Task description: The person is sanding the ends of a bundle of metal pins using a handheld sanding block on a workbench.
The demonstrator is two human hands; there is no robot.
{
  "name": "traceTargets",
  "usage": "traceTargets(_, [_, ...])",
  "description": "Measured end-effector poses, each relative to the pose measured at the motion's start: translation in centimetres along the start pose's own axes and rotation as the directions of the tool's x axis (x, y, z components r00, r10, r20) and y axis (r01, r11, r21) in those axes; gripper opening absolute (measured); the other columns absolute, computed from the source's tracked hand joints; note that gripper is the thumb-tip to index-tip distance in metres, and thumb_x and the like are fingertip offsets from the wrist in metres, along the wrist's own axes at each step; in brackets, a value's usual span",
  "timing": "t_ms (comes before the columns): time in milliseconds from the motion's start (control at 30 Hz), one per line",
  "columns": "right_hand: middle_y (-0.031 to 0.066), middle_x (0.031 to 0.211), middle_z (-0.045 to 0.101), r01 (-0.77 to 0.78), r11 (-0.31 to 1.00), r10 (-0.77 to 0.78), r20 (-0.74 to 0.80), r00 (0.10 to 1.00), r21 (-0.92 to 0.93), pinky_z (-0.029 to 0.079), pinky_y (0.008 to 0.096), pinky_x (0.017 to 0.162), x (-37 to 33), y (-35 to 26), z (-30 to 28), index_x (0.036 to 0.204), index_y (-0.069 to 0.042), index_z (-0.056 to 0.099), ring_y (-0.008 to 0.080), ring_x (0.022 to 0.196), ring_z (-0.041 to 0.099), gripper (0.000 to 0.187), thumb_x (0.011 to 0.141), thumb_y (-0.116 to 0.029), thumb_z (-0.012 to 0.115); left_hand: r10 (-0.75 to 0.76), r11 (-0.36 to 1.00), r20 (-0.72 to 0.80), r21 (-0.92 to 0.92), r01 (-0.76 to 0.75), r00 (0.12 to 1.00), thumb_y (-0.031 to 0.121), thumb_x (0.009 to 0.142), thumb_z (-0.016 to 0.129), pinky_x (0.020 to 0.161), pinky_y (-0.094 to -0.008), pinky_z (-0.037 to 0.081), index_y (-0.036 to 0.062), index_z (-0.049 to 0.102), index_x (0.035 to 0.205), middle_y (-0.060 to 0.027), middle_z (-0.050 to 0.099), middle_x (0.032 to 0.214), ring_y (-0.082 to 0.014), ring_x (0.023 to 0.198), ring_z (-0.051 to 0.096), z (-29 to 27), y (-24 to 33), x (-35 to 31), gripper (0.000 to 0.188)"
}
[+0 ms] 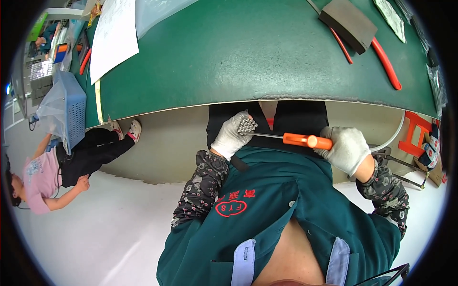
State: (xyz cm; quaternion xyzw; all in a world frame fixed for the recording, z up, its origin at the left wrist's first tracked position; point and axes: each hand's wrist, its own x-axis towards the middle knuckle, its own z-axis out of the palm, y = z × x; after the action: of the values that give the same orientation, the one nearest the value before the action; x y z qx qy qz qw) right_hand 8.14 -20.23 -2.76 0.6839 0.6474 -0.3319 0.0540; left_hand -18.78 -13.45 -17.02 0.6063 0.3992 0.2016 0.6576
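Observation:
My left hand (232,135), in a whitish work glove, is closed round a bundle of thin metal rods (247,126) whose ends face up; the rest of the bundle is hidden. In my right hand (348,148), also gloved, is the end of the orange handle of a screwdriver-like tool (305,140). Its thin metal shaft points left and reaches the rod bundle, just under the rod ends. The exact form of its tip cannot be made out. Both hands are over my lap, in front of the table edge.
Beyond my hands is a green-topped table (229,57). A dark block (348,21) lies at its far right beside red-handled pliers (386,64). White paper (114,40) rests at the left, near a blue basket (75,105). A person in pink (40,174) is at the left; an orange stool (414,133) stands right.

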Motion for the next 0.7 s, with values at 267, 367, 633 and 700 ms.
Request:
traceTargets(267, [0.0134, 0.064, 0.059, 0.031, 0.997, -0.036, -0.076, 0.996, -0.065, 0.047, 0.0397, 0.057, 0.1, -0.3, -0.3, 0.075, -0.007, 0.061, 0.031, 0.061, 0.059, 0.02, 0.067, -0.025, 0.066, 0.002, 0.998, -0.034, 0.067, 0.001, 0.999, -0.01, 0.068, 0.06, 0.073, -0.0199, 0.045, 0.0042, 0.048, 0.108, 0.0004, 0.055, 0.087, -0.0067, 0.08, 0.053, 0.2, 0.4, 0.1, 0.045])
traceTargets(367, [0.0135, 0.063, 0.059, 0.039, 0.997, -0.044, -0.088, 0.995, -0.06, 0.047, 0.04, 0.057, -0.3, -0.5, -0.4, 0.075, -0.007, 0.061, 0.0311, 0.061, 0.059, 0.018, 0.067, -0.024, 0.066, 0.004, 0.999, -0.046, 0.045, -0.002, 0.999, -0.01, 0.068, 0.06, 0.073, -0.0201, 0.045, 0.0041, 0.048, 0.108, 0.0002, 0.055, 0.088, -0.0069, 0.081, 0.054, 0.2, -0.2, -0.2, 0.044])
traceTargets(633, [0.0126, 0.063, 0.058, 0.027, 0.996, -0.034, -0.086, 0.996, -0.084, 0.047, 0.04, 0.057, -0.4, 0.0, 0.0, 0.072, -0.008, 0.06, 0.0305, 0.062, 0.059, 0.018, 0.068, -0.025, 0.063, 0.003, 0.998, -0.031, 0.056, -0.001, 1.0, -0.009, 0.068, 0.061, 0.074, -0.0205, 0.046, 0.0037, 0.048, 0.108, -0.001, 0.056, 0.089, -0.0076, 0.082, 0.055, -0.1, -0.3, 0.0, 0.045])
traceTargets(700, [0.0126, 0.064, 0.059, -0.008, 0.994, 0.0, -0.073, 0.997, -0.107, 0.047, 0.0399, 0.058, -0.3, 0.0, -0.4, 0.073, -0.008, 0.06, 0.0306, 0.062, 0.059, 0.019, 0.068, -0.025, 0.064, 0.011, 1.0, -0.053, 0.023, -0.01, 0.999, -0.008, 0.068, 0.061, 0.073, -0.0206, 0.046, 0.0033, 0.048, 0.108, -0.0011, 0.056, 0.089, -0.0076, 0.08, 0.056, 0.1, -0.4, -0.1, 0.044])
